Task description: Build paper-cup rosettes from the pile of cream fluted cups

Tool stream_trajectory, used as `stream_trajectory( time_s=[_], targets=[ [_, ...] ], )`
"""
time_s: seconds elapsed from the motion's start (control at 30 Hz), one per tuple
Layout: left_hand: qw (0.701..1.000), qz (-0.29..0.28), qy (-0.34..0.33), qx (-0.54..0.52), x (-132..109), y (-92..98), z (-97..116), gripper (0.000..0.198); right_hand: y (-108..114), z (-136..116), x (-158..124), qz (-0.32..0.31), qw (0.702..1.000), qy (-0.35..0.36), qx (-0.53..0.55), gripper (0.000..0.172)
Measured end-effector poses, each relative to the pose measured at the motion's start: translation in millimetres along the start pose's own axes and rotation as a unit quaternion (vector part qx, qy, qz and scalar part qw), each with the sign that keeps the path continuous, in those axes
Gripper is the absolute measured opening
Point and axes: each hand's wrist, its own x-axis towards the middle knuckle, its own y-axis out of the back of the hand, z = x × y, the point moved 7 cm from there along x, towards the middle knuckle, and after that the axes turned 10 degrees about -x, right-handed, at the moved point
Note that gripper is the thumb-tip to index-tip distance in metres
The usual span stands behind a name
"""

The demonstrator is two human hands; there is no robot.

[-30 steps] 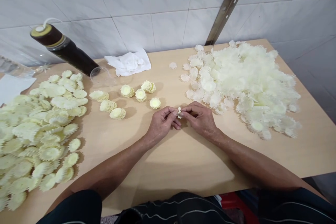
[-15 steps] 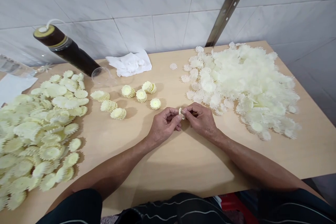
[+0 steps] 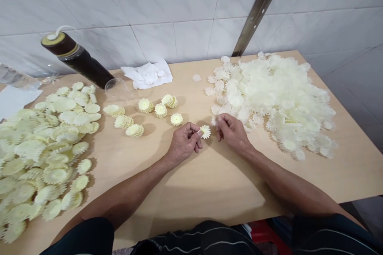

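Between the thumb and fingertips of my left hand (image 3: 184, 141) is a small pale-yellow flower-shaped disc (image 3: 205, 132), its toothed petals facing up and right. My right hand (image 3: 231, 133) is a short way to the right, apart from that disc, thumb and fingers drawn together. Whether anything is between them I cannot make out. Just beyond my right hand lies the near edge of a heap of thin, pale flower-shaped discs (image 3: 275, 91). To the left of my hands, several short stacks of toothed discs (image 3: 134, 130) and a stack standing upright (image 3: 176, 119) rest on the table.
A large pile of yellowish toothed discs (image 3: 56, 147) covers the table's left side. At the back are a dark bottle (image 3: 86, 65) with a white loop, a clear round lid (image 3: 116, 88) and a crumpled white tissue (image 3: 148, 74). A tiled wall (image 3: 191, 0) borders the table.
My right hand has moved away from my left, off the disc both were touching. The disc stays in my left hand and now shows its petalled face.
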Motion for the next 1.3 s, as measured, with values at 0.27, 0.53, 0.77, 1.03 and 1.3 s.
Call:
stream_trajectory(
  time_s=[0.27,0.53,0.77,1.03,1.3],
  targets=[
    [1.0,0.005,-0.01,0.002,-2,-0.7,1,0.043,8,-16,0,-0.067,0.979,-0.043,0.19,0.036],
    [1.0,-0.004,-0.008,-0.018,-1,-2.7,7,0.046,-3,-12,-3,-0.106,0.962,-0.075,0.239,0.035],
    [0.999,0.002,-0.006,-0.032,0,-1.5,5,0.044,57,-37,-5,0.162,0.954,0.137,-0.214,0.024],
    [1.0,0.008,-0.004,-0.017,0,1.4,4,0.039,73,-48,-5,0.242,0.887,0.2,-0.339,0.021],
    [1.0,0.015,-0.006,-0.019,0,1.2,3,0.04,102,-58,-4,0.288,0.794,0.28,-0.457,0.025]
  ],
)
